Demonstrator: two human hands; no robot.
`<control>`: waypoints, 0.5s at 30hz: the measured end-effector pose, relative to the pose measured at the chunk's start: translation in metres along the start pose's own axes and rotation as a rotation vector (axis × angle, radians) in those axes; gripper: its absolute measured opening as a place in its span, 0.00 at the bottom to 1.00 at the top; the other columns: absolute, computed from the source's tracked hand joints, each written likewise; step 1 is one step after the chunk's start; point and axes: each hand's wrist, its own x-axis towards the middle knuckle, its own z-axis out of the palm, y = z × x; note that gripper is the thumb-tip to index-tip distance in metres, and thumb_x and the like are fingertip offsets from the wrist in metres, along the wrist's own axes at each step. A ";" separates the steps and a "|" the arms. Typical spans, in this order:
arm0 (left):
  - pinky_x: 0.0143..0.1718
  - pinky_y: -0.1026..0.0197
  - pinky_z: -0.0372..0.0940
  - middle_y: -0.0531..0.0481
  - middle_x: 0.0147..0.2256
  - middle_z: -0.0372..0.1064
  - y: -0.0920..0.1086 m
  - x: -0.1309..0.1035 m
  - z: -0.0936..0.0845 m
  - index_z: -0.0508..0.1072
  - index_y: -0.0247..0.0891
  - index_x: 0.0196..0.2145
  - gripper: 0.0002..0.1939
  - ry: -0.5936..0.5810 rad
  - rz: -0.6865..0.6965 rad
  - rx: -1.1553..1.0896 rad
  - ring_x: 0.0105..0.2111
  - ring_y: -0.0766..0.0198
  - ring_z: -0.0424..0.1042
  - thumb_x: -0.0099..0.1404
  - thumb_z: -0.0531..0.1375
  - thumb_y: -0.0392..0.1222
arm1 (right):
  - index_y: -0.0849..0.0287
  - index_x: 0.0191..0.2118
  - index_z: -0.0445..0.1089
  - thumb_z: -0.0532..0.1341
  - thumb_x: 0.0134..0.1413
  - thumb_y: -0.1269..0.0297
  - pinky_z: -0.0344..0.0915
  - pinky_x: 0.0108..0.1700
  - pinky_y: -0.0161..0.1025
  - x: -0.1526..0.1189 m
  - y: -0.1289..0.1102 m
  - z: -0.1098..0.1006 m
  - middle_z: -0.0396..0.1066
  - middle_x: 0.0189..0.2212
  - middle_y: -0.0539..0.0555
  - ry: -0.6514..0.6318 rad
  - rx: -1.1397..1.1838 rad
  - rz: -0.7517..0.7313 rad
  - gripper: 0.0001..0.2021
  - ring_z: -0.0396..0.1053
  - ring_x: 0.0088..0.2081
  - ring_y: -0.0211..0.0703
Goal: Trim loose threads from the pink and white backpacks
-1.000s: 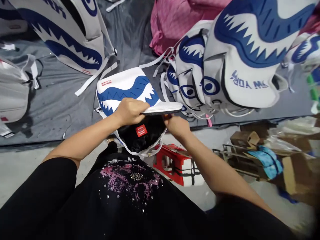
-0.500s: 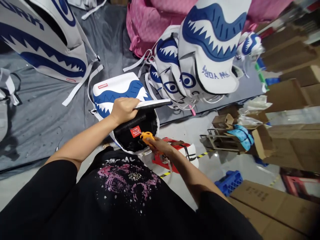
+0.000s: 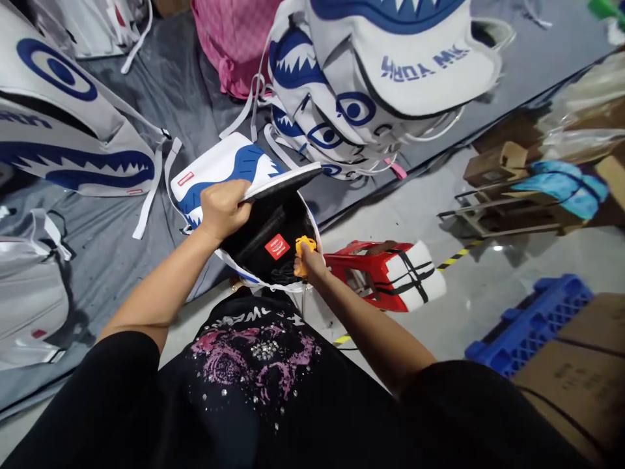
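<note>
A white backpack [image 3: 219, 159] with a blue shark-mouth print lies at the table's edge, its top open towards me. My left hand [image 3: 224, 207] is closed round the edge of its raised flap [image 3: 283, 182]. Inside, the black lining shows a square red label [image 3: 277, 247]. My right hand [image 3: 310, 259] is at the right side of the opening, closed on a small orange hand tool [image 3: 305, 245]. The tool is right of the label and apart from it. Its tip is hidden or too small to make out.
More shark-print backpacks [image 3: 420, 71] are heaped at the right on the grey-covered table [image 3: 195, 98]; another [image 3: 73, 137] lies at the left. Behind is a pink bag [image 3: 234, 45]. A red stool [image 3: 361, 260] and a blue pallet [image 3: 532, 319] stand on the floor.
My right hand and the orange tool have moved away from the red label to the right rim of the opening. My left hand still holds the flap. The view has shifted.
</note>
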 end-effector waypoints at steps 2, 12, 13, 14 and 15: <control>0.26 0.59 0.57 0.49 0.23 0.71 0.003 0.001 0.002 0.75 0.39 0.30 0.10 -0.013 0.038 -0.010 0.24 0.60 0.70 0.58 0.53 0.37 | 0.52 0.34 0.55 0.56 0.64 0.45 0.53 0.13 0.31 0.003 0.006 0.023 0.52 0.12 0.38 -0.009 -0.013 -0.031 0.17 0.52 0.12 0.34; 0.31 0.58 0.60 0.51 0.22 0.63 0.014 0.016 -0.005 0.74 0.42 0.36 0.13 -0.150 0.184 -0.009 0.26 0.60 0.69 0.65 0.51 0.44 | 0.54 0.37 0.62 0.64 0.59 0.55 0.54 0.16 0.28 -0.007 0.027 0.075 0.57 0.14 0.39 -0.145 -0.005 -0.196 0.12 0.55 0.14 0.31; 0.31 0.58 0.59 0.51 0.23 0.63 0.014 0.020 -0.004 0.74 0.42 0.37 0.13 -0.163 0.196 -0.021 0.26 0.60 0.69 0.66 0.51 0.45 | 0.54 0.37 0.62 0.62 0.61 0.55 0.54 0.16 0.29 -0.006 0.021 0.075 0.57 0.14 0.39 -0.134 0.001 -0.200 0.11 0.55 0.14 0.31; 0.31 0.57 0.59 0.51 0.23 0.63 0.013 0.022 -0.003 0.74 0.42 0.37 0.13 -0.170 0.211 -0.034 0.26 0.59 0.69 0.66 0.51 0.45 | 0.54 0.37 0.62 0.62 0.62 0.56 0.54 0.16 0.29 -0.005 0.013 0.072 0.56 0.14 0.39 -0.123 -0.007 -0.198 0.10 0.55 0.14 0.31; 0.31 0.57 0.59 0.51 0.23 0.63 0.011 0.024 -0.001 0.74 0.42 0.37 0.12 -0.173 0.220 -0.048 0.27 0.59 0.69 0.65 0.51 0.45 | 0.54 0.36 0.62 0.61 0.63 0.57 0.54 0.16 0.29 -0.004 0.002 0.067 0.57 0.13 0.39 -0.121 -0.042 -0.191 0.09 0.55 0.14 0.32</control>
